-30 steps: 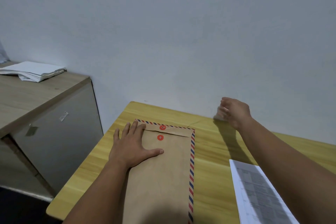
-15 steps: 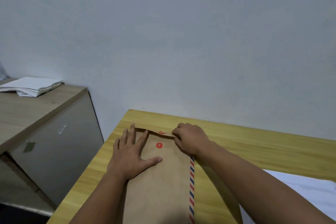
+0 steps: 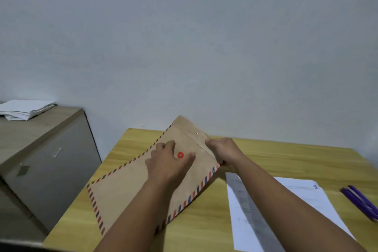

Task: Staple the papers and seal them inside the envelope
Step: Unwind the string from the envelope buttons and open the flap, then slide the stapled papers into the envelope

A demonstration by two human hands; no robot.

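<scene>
Pressing left hand (image 3: 166, 161) flat on envelope (image 3: 131, 186), right hand (image 3: 223, 150) gripping its mouth.

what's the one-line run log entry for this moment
step: opening envelope | flap: lifted | left hand: pressing envelope | right hand: gripping its mouth edge | papers: on table, not inserted
</scene>
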